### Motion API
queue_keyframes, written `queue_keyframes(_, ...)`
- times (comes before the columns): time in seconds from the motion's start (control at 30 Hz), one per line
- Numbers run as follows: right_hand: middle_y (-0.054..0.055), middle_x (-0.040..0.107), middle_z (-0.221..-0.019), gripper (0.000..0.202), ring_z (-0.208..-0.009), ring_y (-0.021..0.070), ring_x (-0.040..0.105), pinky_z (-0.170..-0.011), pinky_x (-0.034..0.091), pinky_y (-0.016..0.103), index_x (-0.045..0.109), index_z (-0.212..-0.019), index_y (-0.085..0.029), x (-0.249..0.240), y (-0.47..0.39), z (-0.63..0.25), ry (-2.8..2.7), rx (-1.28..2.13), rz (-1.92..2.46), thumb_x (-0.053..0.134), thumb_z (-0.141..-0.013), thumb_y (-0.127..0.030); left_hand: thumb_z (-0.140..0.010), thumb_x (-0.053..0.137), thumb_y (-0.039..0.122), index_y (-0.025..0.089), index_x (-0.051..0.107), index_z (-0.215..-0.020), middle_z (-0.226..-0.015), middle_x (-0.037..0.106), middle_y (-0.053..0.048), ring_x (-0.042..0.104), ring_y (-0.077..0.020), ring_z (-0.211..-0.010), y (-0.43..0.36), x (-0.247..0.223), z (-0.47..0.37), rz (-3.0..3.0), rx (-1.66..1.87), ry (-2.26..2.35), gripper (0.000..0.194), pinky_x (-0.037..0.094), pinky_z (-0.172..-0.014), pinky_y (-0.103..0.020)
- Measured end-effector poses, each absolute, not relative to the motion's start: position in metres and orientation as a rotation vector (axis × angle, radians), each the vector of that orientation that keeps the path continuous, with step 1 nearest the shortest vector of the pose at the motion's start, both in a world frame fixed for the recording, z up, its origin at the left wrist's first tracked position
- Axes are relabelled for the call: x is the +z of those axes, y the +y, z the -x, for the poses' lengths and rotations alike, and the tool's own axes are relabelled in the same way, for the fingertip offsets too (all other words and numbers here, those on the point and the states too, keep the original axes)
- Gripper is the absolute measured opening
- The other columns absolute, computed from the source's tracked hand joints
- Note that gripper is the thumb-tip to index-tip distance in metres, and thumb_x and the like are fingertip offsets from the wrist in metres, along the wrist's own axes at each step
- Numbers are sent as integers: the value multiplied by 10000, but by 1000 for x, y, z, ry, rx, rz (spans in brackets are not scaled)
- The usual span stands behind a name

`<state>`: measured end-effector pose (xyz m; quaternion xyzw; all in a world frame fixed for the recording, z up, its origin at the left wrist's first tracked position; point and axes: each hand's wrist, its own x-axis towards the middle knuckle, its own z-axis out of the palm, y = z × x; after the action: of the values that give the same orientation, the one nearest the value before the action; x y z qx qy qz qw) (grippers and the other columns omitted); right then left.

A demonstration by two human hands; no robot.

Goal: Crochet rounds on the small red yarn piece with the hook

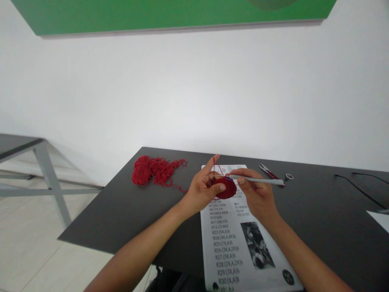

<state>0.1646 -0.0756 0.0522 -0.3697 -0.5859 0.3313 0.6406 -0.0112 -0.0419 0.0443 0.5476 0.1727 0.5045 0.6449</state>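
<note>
My left hand (206, 184) pinches a round red crochet piece (228, 189) by its left edge, thumb in front. Red yarn (221, 169) loops over its raised index finger and runs down to the piece. In my right hand (257, 194) is a crochet hook with a grey handle (264, 179), held like a pen. Its tip meets the top edge of the piece, where a small purple bit shows; whether it is inside a stitch I cannot tell. Both hands are above a printed pattern sheet (223, 243) with rows of text and a dark photo.
A red yarn ball (142, 170) with a loose tangle (164, 170) lies on the dark table (121, 215) at left. Small scissors (268, 171) and a ring-shaped item (289, 177) lie behind my right hand. Eyeglasses (361, 190) and white paper (379, 221) are at far right.
</note>
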Motion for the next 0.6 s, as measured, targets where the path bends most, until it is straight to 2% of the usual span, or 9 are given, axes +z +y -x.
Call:
queue_keyframes(0.23,2,771,-860,97,-784,175,718,-699,573,286,773,-905,-288,53,-76,-165,-1457,600,889,730,-902,-374,-742,885,308,256,332,-1588,-827,686,-8,575,-116,-692,-45,45,9,-1250,1115,406,1012,471,-657,-232)
queue_keyframes(0.6,23,765,-855,197,-781,185,728,-710,570,313,687,-937,-246,54,-81,-167,-1397,485,894,580,-1001,-398,-754,872,311,250,322,-1594,-808,670,2,575,-119,-691,-47,44,7,-1269,1105,433,1006,488,-680,-251)
